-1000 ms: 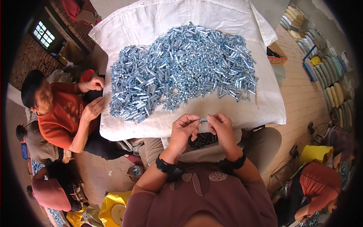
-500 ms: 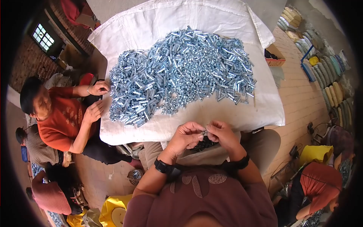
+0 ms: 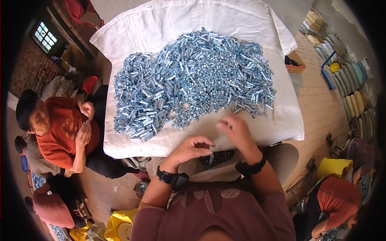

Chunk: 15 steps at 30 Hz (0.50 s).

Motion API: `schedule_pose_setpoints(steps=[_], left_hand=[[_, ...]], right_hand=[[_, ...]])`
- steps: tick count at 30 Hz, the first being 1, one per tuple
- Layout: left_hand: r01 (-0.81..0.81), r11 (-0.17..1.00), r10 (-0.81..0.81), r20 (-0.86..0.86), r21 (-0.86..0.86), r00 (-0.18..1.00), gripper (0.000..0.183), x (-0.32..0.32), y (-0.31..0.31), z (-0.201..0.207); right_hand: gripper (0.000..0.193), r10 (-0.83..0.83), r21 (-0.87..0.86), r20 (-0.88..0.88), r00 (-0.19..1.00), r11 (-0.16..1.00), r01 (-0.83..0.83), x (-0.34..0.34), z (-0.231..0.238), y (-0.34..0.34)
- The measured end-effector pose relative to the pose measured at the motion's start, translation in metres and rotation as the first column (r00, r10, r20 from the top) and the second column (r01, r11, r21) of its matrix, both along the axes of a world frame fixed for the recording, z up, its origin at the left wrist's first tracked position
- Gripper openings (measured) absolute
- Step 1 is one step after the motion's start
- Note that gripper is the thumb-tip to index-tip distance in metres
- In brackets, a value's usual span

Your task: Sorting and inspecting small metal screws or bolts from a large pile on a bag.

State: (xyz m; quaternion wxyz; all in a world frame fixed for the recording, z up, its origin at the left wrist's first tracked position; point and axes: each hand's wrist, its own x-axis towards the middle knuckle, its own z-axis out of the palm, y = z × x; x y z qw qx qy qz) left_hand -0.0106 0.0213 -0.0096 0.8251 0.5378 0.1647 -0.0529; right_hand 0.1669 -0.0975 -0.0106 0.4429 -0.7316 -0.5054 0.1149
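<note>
A broad heap of shiny bluish-silver metal sleeves (image 3: 150,92) and small nuts (image 3: 207,82) lies on a white cloth (image 3: 277,124) over the table. My left hand (image 3: 189,151) is off the table's near edge, thumb and fingers apart, with nothing visible between them. Just above the cloth, short of the heap's near edge, is my right hand (image 3: 237,131). Its fingers are blurred by motion, so whether they hold anything is unclear. Below and between my hands, some dark pieces (image 3: 217,157) lie at my lap.
A co-worker (image 3: 66,128) sits at the table's left side, a small piece between their hands. Other people work behind at lower left and lower right (image 3: 337,205). Filled sacks (image 3: 354,104) line the right wall. A cardboard box (image 3: 295,64) stands beyond the table's right edge.
My hands were together at a small metal piece; now they are apart. My right hand has moved forward over the cloth. The co-worker's hands have drawn back from the heap toward their chest.
</note>
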Motion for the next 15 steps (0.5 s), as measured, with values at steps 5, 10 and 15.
schedule_pose_setpoints(steps=[5, 10, 15], left_hand=[[-0.349, 0.105, 0.268, 0.312, 0.931, 0.912, 0.020, 0.031, 0.019, -0.014], [-0.166, -0.172, 0.352, 0.218, 0.971, 0.910, 0.012, 0.051, 0.019, -0.025], [-0.187, -0.147, 0.348, 0.228, 0.971, 0.909, 0.011, 0.047, 0.016, -0.025]], right_hand=[[0.017, -0.176, 0.084, 0.557, 0.812, 0.984, 0.155, 0.031, -0.004, 0.045], [0.014, -0.018, -0.177, 0.654, 0.756, 0.968, 0.177, 0.023, -0.018, 0.048], [0.015, -0.090, -0.106, 0.512, 0.854, 0.980, 0.167, 0.012, -0.022, 0.032]])
